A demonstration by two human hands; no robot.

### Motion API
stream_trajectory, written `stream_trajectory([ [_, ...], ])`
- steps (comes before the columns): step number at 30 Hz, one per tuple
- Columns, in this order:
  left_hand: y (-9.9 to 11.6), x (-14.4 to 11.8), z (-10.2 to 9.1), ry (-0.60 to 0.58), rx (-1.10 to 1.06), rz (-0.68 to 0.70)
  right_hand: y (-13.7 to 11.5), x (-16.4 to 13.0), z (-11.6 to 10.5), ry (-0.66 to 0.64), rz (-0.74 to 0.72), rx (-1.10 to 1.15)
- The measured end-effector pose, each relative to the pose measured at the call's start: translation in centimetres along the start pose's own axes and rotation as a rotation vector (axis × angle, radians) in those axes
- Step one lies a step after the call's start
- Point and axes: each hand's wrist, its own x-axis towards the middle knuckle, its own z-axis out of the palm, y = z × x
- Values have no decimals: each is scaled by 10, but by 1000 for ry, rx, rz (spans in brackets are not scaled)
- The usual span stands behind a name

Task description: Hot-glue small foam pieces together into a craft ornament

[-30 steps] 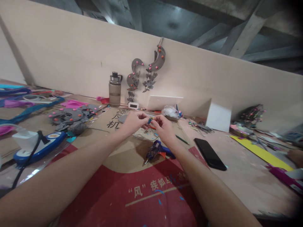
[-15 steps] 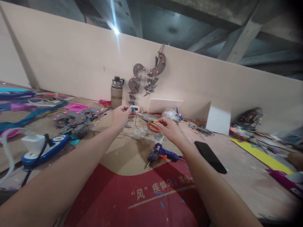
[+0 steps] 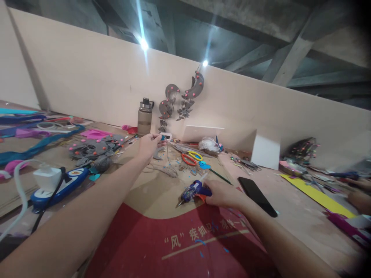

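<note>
My left hand (image 3: 148, 146) is held over the back of the work area, thumb and fingers pinching a small blue piece (image 3: 163, 137). A thin grey cord (image 3: 167, 152) hangs down from beside the pinch. Closer to me, my right hand (image 3: 220, 194) is closed round the handle of a blue hot glue gun (image 3: 191, 190), whose nozzle points left and toward me. Part of the handle is hidden by the fingers. An orange scrap (image 3: 200, 197) shows beneath the gun. Behind it lie scissors with red and yellow handles (image 3: 189, 159) and blue cut pieces (image 3: 204, 165).
A black phone (image 3: 257, 196) lies right of my right hand. A water bottle (image 3: 144, 119) stands against the wall; grey felt hangings (image 3: 194, 89) hang there. At left are a blue power strip (image 3: 59, 191) and felt pieces (image 3: 89, 148). Another person's hand (image 3: 359, 200) is at far right.
My right hand has come down from above the scissors toward me and closed on the glue gun's handle. My left hand still pinches the blue piece. The view has shifted slightly.
</note>
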Motion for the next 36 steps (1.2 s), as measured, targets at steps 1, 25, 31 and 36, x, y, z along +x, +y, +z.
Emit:
stream_trajectory([
  [1,0,1,-2,5,-7,2,0,0,-1,-3,17,48],
  [25,-5,-35,31,-234,60,-33,-31,39,5,671,-112,825],
  [31,-5,-44,38,-260,30,-28,-31,32,2,750,-5,436],
  [36,-3,-47,41,-254,-17,-29,-31,31,4,780,-44,373],
])
